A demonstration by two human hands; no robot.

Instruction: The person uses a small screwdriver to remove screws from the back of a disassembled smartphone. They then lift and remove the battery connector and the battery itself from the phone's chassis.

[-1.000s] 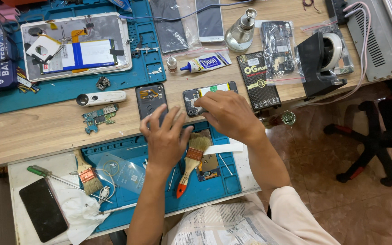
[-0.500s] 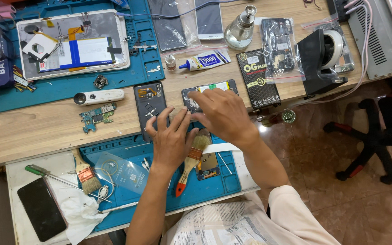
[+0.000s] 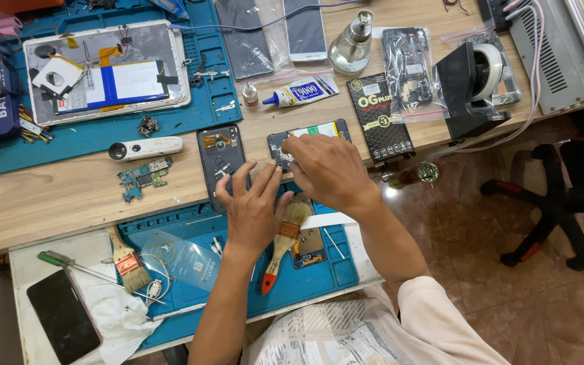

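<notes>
Left hand (image 3: 255,206) is lying flat and loose; right hand (image 3: 329,169) is pinching the opened phone (image 3: 305,135), probably light and fragile, best gripped by its edges.

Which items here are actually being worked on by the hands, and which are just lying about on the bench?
In use:
left hand
right hand
opened phone

Lying about:
orange-handled brush
phone back cover
opened tablet
glue tube
small circuit board
glass dispenser bottle
green-handled screwdriver

The left hand (image 3: 255,206) has slid up beside the right hand (image 3: 329,172) at the opened phone (image 3: 305,138).
</notes>
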